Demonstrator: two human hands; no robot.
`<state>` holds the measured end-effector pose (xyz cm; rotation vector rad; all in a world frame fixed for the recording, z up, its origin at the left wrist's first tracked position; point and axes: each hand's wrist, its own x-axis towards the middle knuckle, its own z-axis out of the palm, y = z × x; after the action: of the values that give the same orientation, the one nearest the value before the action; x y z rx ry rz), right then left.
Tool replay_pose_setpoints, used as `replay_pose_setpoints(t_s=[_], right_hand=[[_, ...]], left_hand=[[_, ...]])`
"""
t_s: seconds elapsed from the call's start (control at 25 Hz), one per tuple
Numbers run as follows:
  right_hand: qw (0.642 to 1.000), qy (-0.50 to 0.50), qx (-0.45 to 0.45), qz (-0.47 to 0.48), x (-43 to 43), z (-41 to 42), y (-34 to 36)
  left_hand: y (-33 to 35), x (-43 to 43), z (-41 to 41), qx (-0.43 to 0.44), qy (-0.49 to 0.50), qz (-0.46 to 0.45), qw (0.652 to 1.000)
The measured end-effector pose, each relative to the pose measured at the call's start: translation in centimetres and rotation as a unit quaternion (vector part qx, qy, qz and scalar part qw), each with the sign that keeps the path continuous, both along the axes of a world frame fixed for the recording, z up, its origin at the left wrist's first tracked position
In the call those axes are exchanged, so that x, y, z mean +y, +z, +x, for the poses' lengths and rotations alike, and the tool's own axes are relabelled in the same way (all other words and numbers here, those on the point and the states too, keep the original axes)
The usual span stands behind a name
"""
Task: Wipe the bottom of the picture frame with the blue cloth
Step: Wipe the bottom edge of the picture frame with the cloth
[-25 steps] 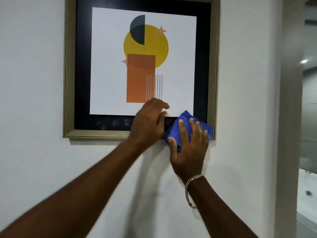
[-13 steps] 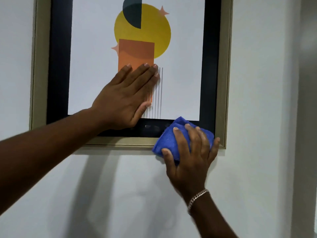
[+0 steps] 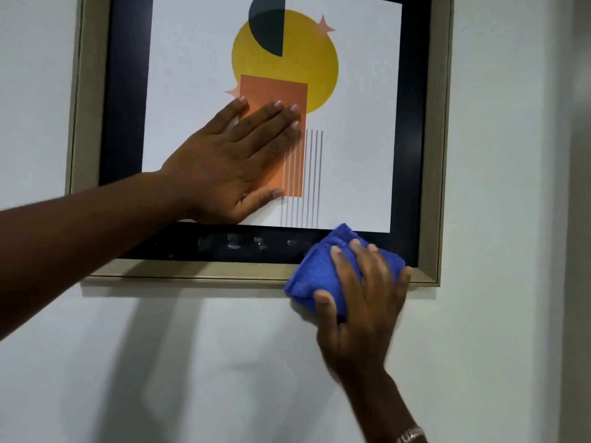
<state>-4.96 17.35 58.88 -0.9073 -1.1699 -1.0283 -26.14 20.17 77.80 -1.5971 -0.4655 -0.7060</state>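
The white wall [image 3: 160, 362] is filling the left side, and the picture frame [image 3: 198, 270] is hanging on it, its pale gold moulding running down the left edge and along the bottom. Inside the moulding a black mat [image 3: 124, 123] is surrounding a white print [image 3: 358, 123] with a yellow circle, a dark half-disc, an orange rectangle and thin grey stripes. The left hand [image 3: 233, 161] is reaching in from the left and lying flat on the glass, fingers spread and straight, covering part of the orange rectangle; its grip is wide open and holding nothing. Below it, pale smudges [image 3: 236, 244] are showing on the bottom strip of the black mat. Further right, the blue cloth [image 3: 316, 276] is sitting folded against the bottom of the frame near its right corner, overlapping the black strip, the gold moulding and a little of the wall beneath. The right hand [image 3: 361, 302] is pressing on it from below, fingers spread over the top and thumb wrapping the lower edge, so its grip is holding the cloth. A metal bracelet [image 3: 411, 435] is circling the right wrist.
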Motion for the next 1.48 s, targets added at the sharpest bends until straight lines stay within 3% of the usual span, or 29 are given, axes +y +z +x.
replay_pose_setpoints(t_s=[0.04,0.2,0.36,0.56,0.68,0.72,0.88,1.0,1.2,1.32,1.36,1.48], right_hand=[[1.000,0.006,-0.014,0.010,-0.2,1.1,0.0],[0.994,-0.002,0.083,0.066,0.5,-0.2,1.9],[0.998,0.009,0.011,0.055,0.5,-3.1,-1.1],[0.991,0.023,0.124,0.032,1.0,-7.9,2.3],[0.999,-0.006,0.025,0.032,0.8,-7.0,0.4],[0.999,-0.012,0.028,0.036,0.8,-6.0,0.1],[0.982,0.017,0.180,0.054,1.5,-7.8,2.8],[0.997,0.010,0.055,0.047,1.2,-8.4,0.9],[0.983,0.076,0.156,0.064,1.3,-10.5,2.9],[0.998,0.028,0.016,0.055,1.6,-10.6,0.5],[0.998,0.018,0.020,0.062,1.6,-9.9,0.0],[0.981,0.033,0.178,0.069,2.1,-11.1,2.2]], left_hand=[[0.1,0.0,-0.1,0.003,-0.002,0.000,1.000],[0.1,0.4,-0.2,0.005,-0.019,0.009,1.000],[0.1,0.6,-0.1,0.004,-0.036,0.012,0.999],[0.2,0.5,-0.2,0.011,-0.034,0.005,0.999],[0.6,0.6,-1.6,0.039,-0.030,-0.005,0.999],[0.6,0.6,-1.9,0.041,-0.029,-0.005,0.999],[0.4,0.8,-2.4,0.025,-0.028,0.000,0.999],[0.6,0.7,-2.6,0.035,-0.034,-0.010,0.999],[1.9,0.8,-4.1,0.065,-0.026,-0.016,0.997],[2.1,1.2,-5.0,0.068,-0.026,-0.006,0.997],[2.0,1.3,-5.3,0.065,-0.026,-0.001,0.998],[1.8,1.4,-5.7,0.049,-0.030,0.003,0.998]])
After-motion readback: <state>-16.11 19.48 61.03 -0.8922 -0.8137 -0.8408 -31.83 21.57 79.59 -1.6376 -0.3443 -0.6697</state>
